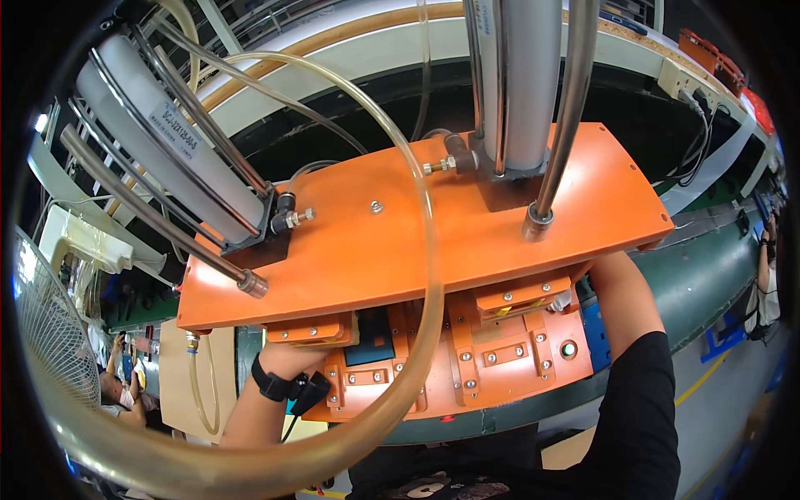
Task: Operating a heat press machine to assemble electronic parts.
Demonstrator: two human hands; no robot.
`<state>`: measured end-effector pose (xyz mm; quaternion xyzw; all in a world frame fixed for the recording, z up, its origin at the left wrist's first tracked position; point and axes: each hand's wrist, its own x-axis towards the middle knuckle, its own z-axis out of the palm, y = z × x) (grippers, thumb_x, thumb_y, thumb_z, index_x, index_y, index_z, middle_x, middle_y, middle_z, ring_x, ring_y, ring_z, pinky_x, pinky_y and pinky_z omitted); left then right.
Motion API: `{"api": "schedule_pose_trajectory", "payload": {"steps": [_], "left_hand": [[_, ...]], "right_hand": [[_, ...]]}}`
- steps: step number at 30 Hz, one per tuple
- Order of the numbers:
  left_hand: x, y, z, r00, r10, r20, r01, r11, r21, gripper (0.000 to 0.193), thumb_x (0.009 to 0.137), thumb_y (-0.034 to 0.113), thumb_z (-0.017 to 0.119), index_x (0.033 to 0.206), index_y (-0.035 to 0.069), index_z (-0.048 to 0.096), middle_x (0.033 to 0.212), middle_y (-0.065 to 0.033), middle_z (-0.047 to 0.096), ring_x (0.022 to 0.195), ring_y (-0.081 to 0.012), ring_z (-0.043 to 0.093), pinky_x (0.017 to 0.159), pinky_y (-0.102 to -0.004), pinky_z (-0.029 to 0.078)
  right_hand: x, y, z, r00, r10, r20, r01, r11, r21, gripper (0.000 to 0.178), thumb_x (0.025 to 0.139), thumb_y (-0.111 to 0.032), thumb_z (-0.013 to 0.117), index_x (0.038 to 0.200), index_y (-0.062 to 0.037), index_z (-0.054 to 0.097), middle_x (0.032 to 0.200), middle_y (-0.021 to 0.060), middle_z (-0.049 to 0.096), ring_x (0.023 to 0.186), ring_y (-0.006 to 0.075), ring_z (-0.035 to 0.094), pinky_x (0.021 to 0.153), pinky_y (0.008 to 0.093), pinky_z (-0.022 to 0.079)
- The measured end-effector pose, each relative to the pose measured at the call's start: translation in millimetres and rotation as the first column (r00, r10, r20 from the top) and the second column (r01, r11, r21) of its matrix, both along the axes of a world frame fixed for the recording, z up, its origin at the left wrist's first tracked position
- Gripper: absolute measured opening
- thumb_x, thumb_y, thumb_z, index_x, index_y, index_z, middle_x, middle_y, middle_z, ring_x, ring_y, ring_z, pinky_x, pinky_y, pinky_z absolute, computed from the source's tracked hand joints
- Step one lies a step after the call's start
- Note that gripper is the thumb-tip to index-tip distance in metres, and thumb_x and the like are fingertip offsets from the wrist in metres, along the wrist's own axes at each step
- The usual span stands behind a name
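An orange press with a broad top plate [350,250] fills the middle of the head view. My left hand [292,359] reaches under its front left edge, beside an orange clamp block [310,330]; a black band [279,385] circles the wrist, and the fingers are hidden. On the right, my right forearm [623,304] goes beneath the plate's right end, which covers that hand. Below lies an orange base [433,398] with bolted blocks. A dark blue flat piece [370,340] sits on it near my left hand. What either hand holds cannot be seen.
Two grey air cylinders [171,142] with steel rods [562,117] stand on the plate. A clear yellowish hose [433,292] loops across the front. A green button [569,349] is on the base. A fan [54,308] and other people [117,387] appear at the left.
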<state>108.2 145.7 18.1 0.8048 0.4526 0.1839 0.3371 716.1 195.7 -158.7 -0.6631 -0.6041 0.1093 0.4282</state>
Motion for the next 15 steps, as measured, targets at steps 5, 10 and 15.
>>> {"api": "schedule_pose_trajectory", "payload": {"steps": [5,10,15], "left_hand": [[1.0,-16.5,21.7,0.956,-0.001,-0.293,0.072,0.97,0.234,0.044,0.087,0.03,0.068,0.123,0.008,0.057,0.116,-0.0101,0.063,0.11,-0.0244,0.058,0.095,-0.0356,0.045],[9.9,-13.1,23.1,0.987,-0.102,-0.127,0.144,0.91,0.388,0.042,0.077,0.02,0.078,0.114,0.005,0.063,0.108,-0.011,0.067,0.1,-0.026,0.064,0.089,-0.0362,0.05],[-2.2,-23.6,30.1,1.0,-0.03,-0.002,0.029,0.963,0.267,0.044,0.076,0.017,0.078,0.114,0.002,0.063,0.108,-0.0153,0.067,0.1,-0.0294,0.065,0.086,-0.0354,0.052]], "right_hand": [[-10.9,12.5,24.2,0.98,-0.01,0.2,0.009,1.0,0.001,0.028,0.088,-0.023,0.063,0.09,0.0045,0.066,0.086,0.02,0.069,0.084,0.036,0.067,0.076,0.0406,0.052],[17.7,-54.4,42.9,0.899,-0.08,0.431,0.084,0.996,0.009,0.026,0.088,-0.022,0.063,0.089,0.0039,0.066,0.086,0.0198,0.069,0.084,0.0359,0.067,0.076,0.0405,0.051],[-48.3,-176.7,154.5,0.98,-0.201,0.013,0.175,0.82,-0.545,0.02,0.089,-0.012,0.062,0.075,0.0034,0.061,0.054,0.0058,0.057,0.048,0.0148,0.057,0.047,0.031,0.046]]}}
